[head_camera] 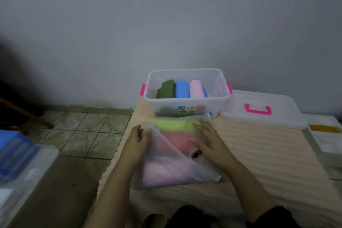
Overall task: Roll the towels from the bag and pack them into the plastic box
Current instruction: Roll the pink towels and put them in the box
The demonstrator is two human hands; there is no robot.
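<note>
**Inspector:** State the bag and its contents.

**Operator:** I see the translucent white bag, thin and crinkled, lying flat on the ribbed cream mat just in front of the box. Soft folded towels show through it in bands: a yellow-green towel farthest from me, a coral towel in the middle, a pale pink towel nearest.

**Inspector:** Hands?

**Operator:** My left hand pinches the bag's left edge. My right hand rests flat on the bag, fingers spread and straight.

**Inspector:** The box?

**Operator:** The clear plastic box, rectangular with pink side clips, holds rolled towels side by side: green, blue, pink. Its lid, with a pink handle, lies just beside it. Patterned floor tiles lie left of the mat.
</note>
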